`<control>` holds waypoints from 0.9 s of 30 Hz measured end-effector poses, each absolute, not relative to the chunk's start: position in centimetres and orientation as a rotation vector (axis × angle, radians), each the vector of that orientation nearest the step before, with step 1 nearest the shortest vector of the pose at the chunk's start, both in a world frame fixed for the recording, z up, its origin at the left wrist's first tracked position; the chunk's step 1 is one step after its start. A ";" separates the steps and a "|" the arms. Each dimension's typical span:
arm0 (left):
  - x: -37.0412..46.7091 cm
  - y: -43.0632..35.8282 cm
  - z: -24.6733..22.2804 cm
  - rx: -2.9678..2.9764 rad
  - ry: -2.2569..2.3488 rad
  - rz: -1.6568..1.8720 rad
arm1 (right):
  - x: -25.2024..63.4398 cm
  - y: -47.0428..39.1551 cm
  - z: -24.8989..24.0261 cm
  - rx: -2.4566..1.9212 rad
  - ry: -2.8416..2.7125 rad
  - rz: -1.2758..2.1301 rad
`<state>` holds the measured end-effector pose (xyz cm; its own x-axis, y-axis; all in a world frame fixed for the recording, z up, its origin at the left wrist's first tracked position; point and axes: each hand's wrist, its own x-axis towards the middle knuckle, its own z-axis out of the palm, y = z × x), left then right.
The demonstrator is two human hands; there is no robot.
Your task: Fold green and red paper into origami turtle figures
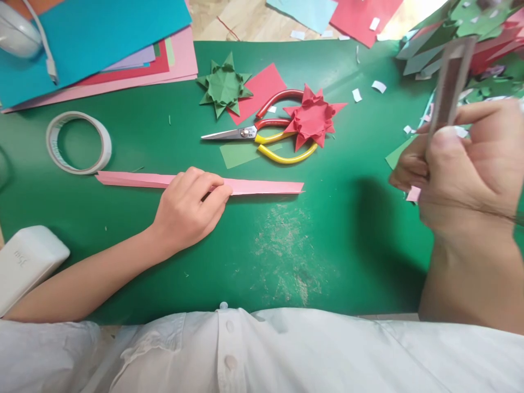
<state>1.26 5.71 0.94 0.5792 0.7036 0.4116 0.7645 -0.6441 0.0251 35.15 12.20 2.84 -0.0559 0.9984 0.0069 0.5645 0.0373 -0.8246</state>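
Note:
A long folded strip of pink paper (266, 187) lies across the green mat, left of centre. My left hand (192, 207) rests on its middle, fingers bent and pressed together on the paper. At the right, raised above the mat, my right hand (466, 158) is closed around a flat, greyish bar-like tool (452, 82), slightly blurred. Beyond the strip are scissors (245, 132) with red and yellow handles, a red folded paper star (313, 118) over part of the handles, and a green folded star (224, 86).
A tape roll (105, 144) and a white box-shaped object (33, 262) are at the left. Coloured sheets (102, 38) and a mouse (18, 33) occupy the top left. Cut paper pieces (495, 49) pile up at the top right, with small white scraps nearby.

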 end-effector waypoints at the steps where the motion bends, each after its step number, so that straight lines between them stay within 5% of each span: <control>1: 1.3 5.7 0.9 -2.649 -1.237 -0.588 | 35.1 12.3 3.0 -1.495 -1.575 1.131; 6: 1.3 5.6 0.9 -2.643 -1.217 -0.591 | 33.5 11.7 4.1 -1.295 -1.585 1.749; 14: 1.2 5.3 1.1 -2.707 -1.180 -0.632 | 32.7 10.1 3.5 -1.392 -1.688 1.723; 27: 1.2 5.1 1.1 -2.718 -1.240 -0.633 | 31.9 8.6 2.0 -1.636 -1.959 0.738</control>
<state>1.25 5.15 1.10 0.5851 0.7035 0.4035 0.7396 -0.6670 0.0904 31.94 8.57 1.99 -0.1705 0.9851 0.0210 0.7262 0.1401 -0.6731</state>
